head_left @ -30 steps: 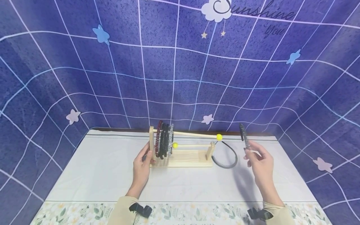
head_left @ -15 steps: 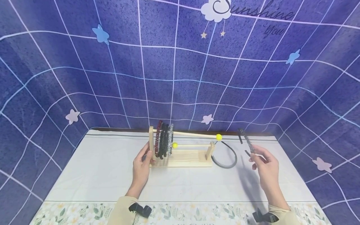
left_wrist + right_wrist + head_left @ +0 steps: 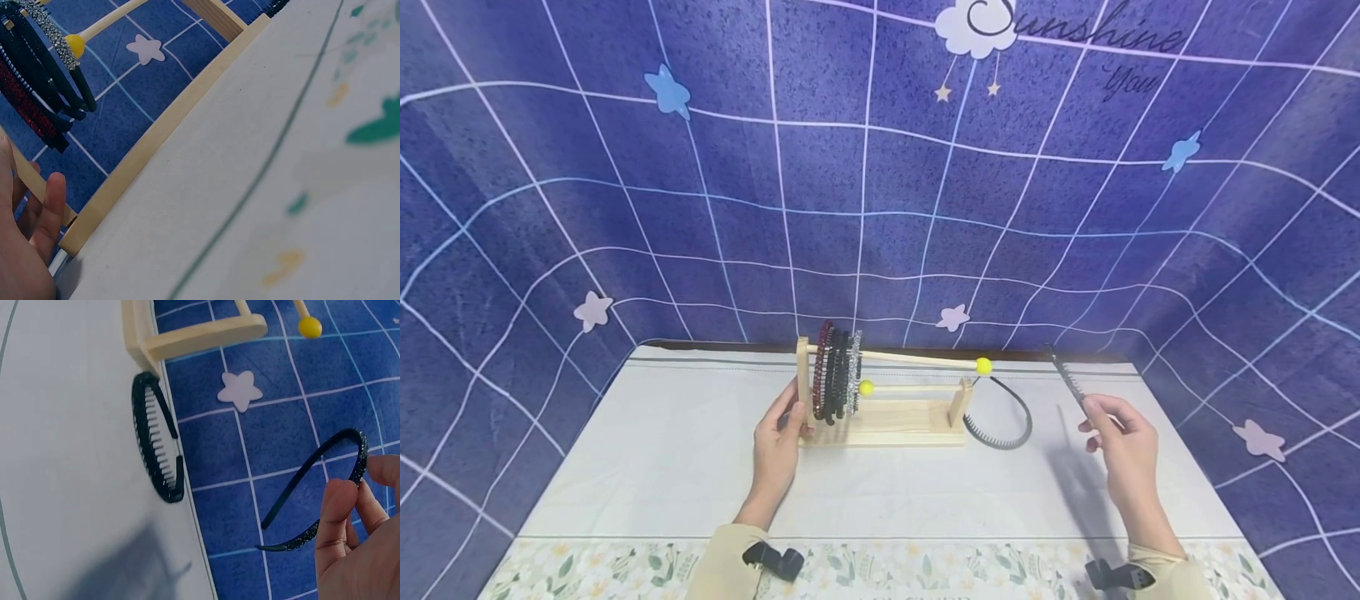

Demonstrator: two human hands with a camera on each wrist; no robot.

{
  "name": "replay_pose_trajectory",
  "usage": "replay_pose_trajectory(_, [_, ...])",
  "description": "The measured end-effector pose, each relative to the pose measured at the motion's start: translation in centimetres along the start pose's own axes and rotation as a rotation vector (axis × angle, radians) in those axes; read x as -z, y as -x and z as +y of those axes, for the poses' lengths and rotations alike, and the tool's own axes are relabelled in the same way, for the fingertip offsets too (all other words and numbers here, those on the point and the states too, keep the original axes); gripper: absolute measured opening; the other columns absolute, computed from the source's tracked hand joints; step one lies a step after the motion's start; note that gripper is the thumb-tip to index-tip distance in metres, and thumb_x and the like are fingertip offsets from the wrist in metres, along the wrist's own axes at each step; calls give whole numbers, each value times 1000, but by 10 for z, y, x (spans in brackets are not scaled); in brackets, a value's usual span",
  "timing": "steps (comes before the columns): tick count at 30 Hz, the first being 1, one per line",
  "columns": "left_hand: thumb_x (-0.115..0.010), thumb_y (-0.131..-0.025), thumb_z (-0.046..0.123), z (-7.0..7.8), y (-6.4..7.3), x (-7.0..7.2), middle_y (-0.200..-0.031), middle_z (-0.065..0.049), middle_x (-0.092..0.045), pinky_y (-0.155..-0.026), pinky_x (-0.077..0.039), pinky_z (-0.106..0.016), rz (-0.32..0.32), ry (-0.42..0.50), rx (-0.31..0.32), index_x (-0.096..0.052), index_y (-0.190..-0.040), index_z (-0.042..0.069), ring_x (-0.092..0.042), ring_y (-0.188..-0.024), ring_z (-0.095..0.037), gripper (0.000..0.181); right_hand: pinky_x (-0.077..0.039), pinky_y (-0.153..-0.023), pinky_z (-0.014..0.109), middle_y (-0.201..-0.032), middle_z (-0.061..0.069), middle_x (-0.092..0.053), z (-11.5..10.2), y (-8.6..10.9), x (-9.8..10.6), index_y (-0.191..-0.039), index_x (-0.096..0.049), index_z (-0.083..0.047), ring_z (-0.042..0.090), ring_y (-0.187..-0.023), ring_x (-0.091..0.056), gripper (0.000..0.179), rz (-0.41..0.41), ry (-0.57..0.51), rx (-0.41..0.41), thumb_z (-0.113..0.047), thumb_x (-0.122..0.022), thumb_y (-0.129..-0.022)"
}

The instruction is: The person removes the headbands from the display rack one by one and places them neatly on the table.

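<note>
My left hand (image 3: 777,446) grips the left upright post (image 3: 803,379) of a pale wooden headband stand (image 3: 910,438), thumb and fingers on either side. Several headbands (image 3: 838,379), dark red, black and silver glittery, hang together on the stand's upper rod beside that post. At right, my right hand (image 3: 1127,446) pinches a dark glittery headband (image 3: 364,453) between thumb and fingers, raised above the table. Its loose ends point away from the hand in the right wrist view. A black toothed headband (image 3: 1028,412) lies on the table next to the stand's right end.
The upper rod ends in a yellow ball (image 3: 984,367). A lower rod with another yellow ball (image 3: 867,387) extends leftward from the short right post (image 3: 961,403). A white tablecloth (image 3: 662,467) covers the table; a blue gridded curtain (image 3: 895,183) hangs behind it.
My right hand has moved right and slightly toward me with the glittery headband, turning it so it appears edge-on in the head view. The left hand and stand have stayed put.
</note>
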State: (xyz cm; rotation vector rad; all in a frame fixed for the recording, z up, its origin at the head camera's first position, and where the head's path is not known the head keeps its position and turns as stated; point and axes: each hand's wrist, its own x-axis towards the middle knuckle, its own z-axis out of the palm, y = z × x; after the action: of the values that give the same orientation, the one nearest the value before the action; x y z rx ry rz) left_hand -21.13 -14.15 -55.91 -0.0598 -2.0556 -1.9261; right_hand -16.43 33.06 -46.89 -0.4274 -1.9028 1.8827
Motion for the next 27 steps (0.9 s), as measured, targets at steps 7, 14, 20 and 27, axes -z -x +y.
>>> replay_pose_trajectory(7, [-59, -118, 25, 0, 0, 1, -167, -5, -55, -84, -67, -23, -9, 12, -2, -53, -165, 16, -65, -123, -4, 49, -57, -50, 18, -90, -9, -76, 6, -10, 9, -95, -82, -10, 6, -68, -70, 9, 38, 41, -18, -8, -81, -104])
replay_pose_trajectory(14, [-58, -118, 25, -1, 0, 1, -168, -6, -54, -84, -66, -23, -9, -1, 7, -52, -166, 16, -64, -123, -2, 49, -56, -50, 18, -91, -12, -78, 12, -16, 17, -96, -82, -6, 5, -66, -70, 6, 44, 89, 13, -7, -82, -102])
replay_pose_trajectory(20, [-59, -118, 22, -3, -1, 0, -167, -9, -55, -82, -67, -23, 3, 16, -15, -54, -165, 13, -67, -119, -4, 48, -60, -56, 18, -82, -17, -77, 17, -19, 25, -105, -82, -2, 4, -68, -71, 12, 25, 285, 74, -13, -83, -102])
replay_pose_trajectory(27, [-59, -118, 20, -4, -1, 0, -165, -11, -56, -80, -67, -23, 9, 28, -17, -55, -164, 12, -68, -114, -4, 47, -62, -59, 18, -77, -18, -77, 26, -27, 37, -106, -79, 2, 2, -69, -73, 17, -18, 399, 127, -14, -83, -102])
